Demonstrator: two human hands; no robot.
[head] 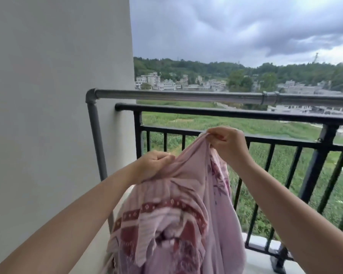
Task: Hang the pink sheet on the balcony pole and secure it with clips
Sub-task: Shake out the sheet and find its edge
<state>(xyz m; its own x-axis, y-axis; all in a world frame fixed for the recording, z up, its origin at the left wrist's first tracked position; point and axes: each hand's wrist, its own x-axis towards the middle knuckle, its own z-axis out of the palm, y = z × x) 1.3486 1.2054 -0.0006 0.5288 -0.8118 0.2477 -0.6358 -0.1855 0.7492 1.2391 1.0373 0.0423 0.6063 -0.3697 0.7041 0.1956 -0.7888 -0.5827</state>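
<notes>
The pink sheet (pixel 186 204), patterned with dark red bands and purple flowers, hangs bunched in front of me. My left hand (pixel 154 165) grips a fold of it at the left. Higher up and to the right, my right hand (pixel 226 143) pinches its top edge. The grey metal balcony pole (pixel 176 95) runs horizontally above and beyond both hands, from an elbow joint by the wall to the right. The sheet does not touch the pole. No clips are in view.
A black metal railing (pixel 226 113) with vertical bars stands just below and beyond the pole. A pale wall (pixel 57 95) fills the left side. A grey coupling (pixel 270 97) sits on the pole at the right. Fields and buildings lie far below.
</notes>
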